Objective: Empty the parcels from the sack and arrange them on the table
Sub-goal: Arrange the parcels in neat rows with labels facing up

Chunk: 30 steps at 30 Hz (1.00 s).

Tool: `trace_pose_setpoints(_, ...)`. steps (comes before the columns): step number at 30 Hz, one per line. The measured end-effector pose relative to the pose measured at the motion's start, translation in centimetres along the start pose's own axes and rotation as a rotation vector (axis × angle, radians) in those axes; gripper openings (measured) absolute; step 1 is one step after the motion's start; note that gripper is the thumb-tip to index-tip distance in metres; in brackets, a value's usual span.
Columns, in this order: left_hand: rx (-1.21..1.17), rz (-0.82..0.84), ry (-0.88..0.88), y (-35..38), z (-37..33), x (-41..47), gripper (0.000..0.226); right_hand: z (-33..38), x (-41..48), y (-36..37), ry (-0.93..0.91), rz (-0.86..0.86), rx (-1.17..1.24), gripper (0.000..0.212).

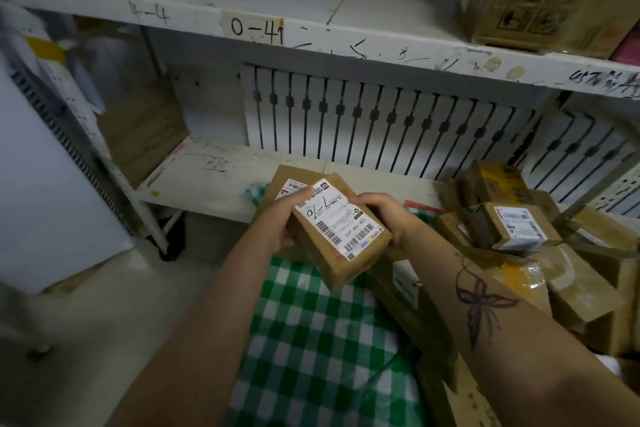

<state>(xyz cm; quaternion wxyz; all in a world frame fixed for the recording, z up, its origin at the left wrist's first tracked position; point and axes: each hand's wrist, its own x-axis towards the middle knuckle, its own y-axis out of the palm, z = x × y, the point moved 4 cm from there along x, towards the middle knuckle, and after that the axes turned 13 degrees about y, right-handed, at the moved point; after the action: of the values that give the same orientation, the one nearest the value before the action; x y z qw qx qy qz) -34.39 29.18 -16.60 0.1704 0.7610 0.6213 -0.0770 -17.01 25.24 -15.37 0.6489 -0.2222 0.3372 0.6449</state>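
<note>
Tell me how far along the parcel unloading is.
Done: a pile of parcels is heaped at the right, not neatly arranged. In hand: the left hand and right hand both grip one labelled parcel above the green checked sack. Left: another parcel shows behind it, more boxes lie by the sack, and the held one has not reached the white table.

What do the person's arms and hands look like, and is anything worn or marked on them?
Both forearms are bare; no sleeve comes into view. The left grip and the right grip wear no gloves, and no watch or bracelet shows at either wrist. The right forearm bears a dark butterfly tattoo with a thin curling line toward the wrist.
</note>
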Motion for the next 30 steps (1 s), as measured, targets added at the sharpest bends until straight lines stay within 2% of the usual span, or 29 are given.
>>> trace_pose_setpoints(2, -0.088, -0.082, 0.035, -1.0, 0.1, -0.2, 0.032, 0.4, 0.3, -0.1, -0.041, -0.197, -0.089, 0.033)
trace_pose_setpoints(4, -0.217, -0.19, 0.095, -1.7, 0.1, -0.6, 0.025, 0.3, 1.0, -0.7, -0.034, -0.364, -0.011, 0.06)
trace_pose_setpoints(6, -0.333, -0.25, 0.148, -2.0, 0.3, -0.8, 0.022, -0.1, 1.2, 0.0, 0.001, -0.299, 0.104, 0.072)
trace_pose_setpoints(10, -0.447, -0.27, 0.162, -1.8, 1.5, -1.4, 0.032, -0.4, 1.7, 2.3, -0.021, -0.076, 0.066, 0.049)
trace_pose_setpoints(12, -0.425, -0.271, 0.127, -1.9, 2.3, -2.0, 0.038, -0.2, 1.9, 3.0, -0.075, -0.059, 0.091, 0.037)
trace_pose_setpoints(15, -0.382, -0.317, 0.081, -2.8, 3.6, -3.2, 0.052, 0.3, 1.8, 3.2, -0.098, -0.122, 0.064, 0.019)
trace_pose_setpoints(18, -0.311, -0.361, 0.098, -4.5, 4.4, -3.7, 0.07, 0.3, 2.4, 3.7, -0.062, -0.135, -0.078, 0.019)
trace_pose_setpoints(20, -0.205, -0.315, 0.121, -5.5, 4.4, -4.2, 0.056, -0.1, 2.8, 4.7, -0.047, -0.122, -0.175, 0.019)
trace_pose_setpoints(22, -0.146, -0.263, 0.087, -6.5, 5.1, -4.5, 0.041, -0.7, 3.2, 6.0, -0.078, -0.126, -0.163, 0.026)
trace_pose_setpoints(25, -0.143, -0.291, 0.022, -7.7, 5.8, -5.1, 0.043, -1.8, 4.1, 7.5, -0.117, -0.128, -0.078, 0.04)
trace_pose_setpoints(27, -0.188, -0.323, -0.029, -8.4, 6.5, -5.6, 0.038, -3.3, 4.9, 8.5, -0.035, -0.13, -0.156, 0.045)
trace_pose_setpoints(30, -0.219, -0.368, -0.058, -9.3, 8.0, -6.2, 0.036, -5.6, 5.8, 9.4, 0.122, -0.138, -0.366, 0.038)
